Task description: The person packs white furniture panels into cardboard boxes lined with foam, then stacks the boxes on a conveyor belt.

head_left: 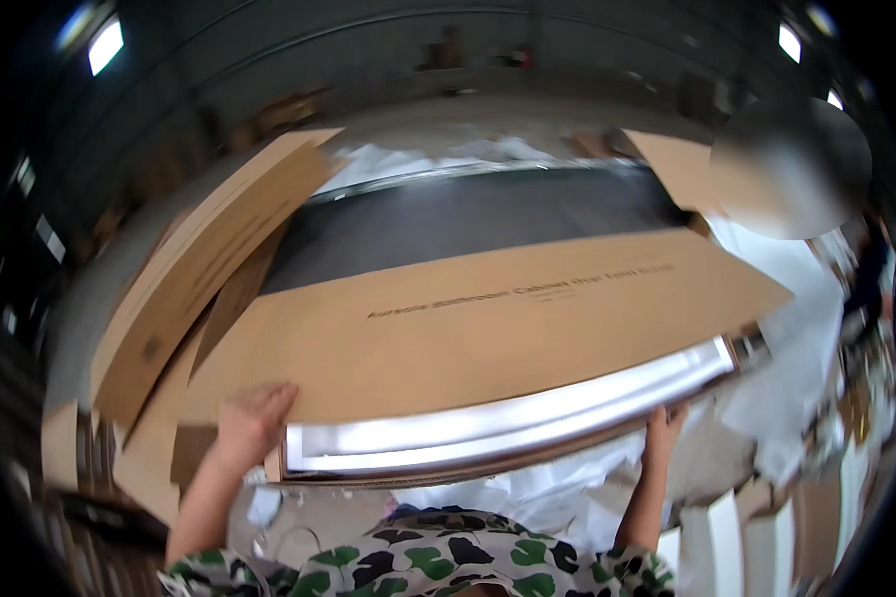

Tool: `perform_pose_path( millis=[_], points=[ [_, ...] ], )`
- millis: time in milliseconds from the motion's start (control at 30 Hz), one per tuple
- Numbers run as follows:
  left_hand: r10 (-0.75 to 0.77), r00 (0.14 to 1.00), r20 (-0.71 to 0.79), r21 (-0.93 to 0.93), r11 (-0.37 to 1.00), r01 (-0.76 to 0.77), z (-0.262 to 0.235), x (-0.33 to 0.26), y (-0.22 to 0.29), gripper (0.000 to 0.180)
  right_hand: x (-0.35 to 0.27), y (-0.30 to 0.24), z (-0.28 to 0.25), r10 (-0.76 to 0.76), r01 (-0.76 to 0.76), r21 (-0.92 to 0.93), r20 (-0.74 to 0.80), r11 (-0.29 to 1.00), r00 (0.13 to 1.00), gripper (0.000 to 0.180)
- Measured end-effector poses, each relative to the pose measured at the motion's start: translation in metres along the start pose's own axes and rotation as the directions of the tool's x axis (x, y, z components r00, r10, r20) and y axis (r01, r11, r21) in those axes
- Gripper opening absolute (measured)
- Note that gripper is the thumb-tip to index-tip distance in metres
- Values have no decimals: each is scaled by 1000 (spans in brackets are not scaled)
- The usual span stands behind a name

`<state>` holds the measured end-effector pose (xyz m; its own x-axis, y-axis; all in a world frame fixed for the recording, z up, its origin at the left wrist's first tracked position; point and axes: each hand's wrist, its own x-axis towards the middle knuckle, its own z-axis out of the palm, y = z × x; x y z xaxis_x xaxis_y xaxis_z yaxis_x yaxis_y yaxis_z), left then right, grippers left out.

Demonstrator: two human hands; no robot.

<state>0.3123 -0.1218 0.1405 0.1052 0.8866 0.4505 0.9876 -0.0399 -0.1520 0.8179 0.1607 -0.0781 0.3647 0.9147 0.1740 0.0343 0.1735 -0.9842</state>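
Leaning cardboard sheet point(204, 269): far left of the long carton, a flattened brown panel tilted up on edge, its upper end reaching past the carton's far left corner.
Left hand point(252, 420): palm down on the near left corner of the carton's flap, fingers spread flat and pressing on the cardboard — not curled around anything.
Long carton point(488, 318): a wide, shallow brown cardboard box lying across the middle of the view, its big top flap covering most of it, faint print running along the flap.
White panel point(508, 413): a glossy white strip inside the carton, showing along the near edge below the flap.
Dark belt point(468, 214): a grey-black surface just behind the carton.
Right hand point(664, 426): at the carton's near edge toward its right end, fingers pointing up and touching the rim — whether they grip it I cannot tell.
White packing paper point(786, 338): crumpled sheets right of the carton.
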Motion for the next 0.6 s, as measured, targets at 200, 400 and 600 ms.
perform_pose_path(
  millis=[200,400,600],
  points=[
    [-310,949,48,-135,940,314,-49,50,-76,20,-20,-31,37,116,-116,10,35,993,993,71],
    [-110,922,-372,230,951,206,-56,143,-205,39,-11,-5,46,31,-33,8,135,999,990,71],
    [-12,837,-547,359,900,247,56,287,-285,76,-18,-37,39,193,-195,-72,-39,978,980,70]
  ],
)
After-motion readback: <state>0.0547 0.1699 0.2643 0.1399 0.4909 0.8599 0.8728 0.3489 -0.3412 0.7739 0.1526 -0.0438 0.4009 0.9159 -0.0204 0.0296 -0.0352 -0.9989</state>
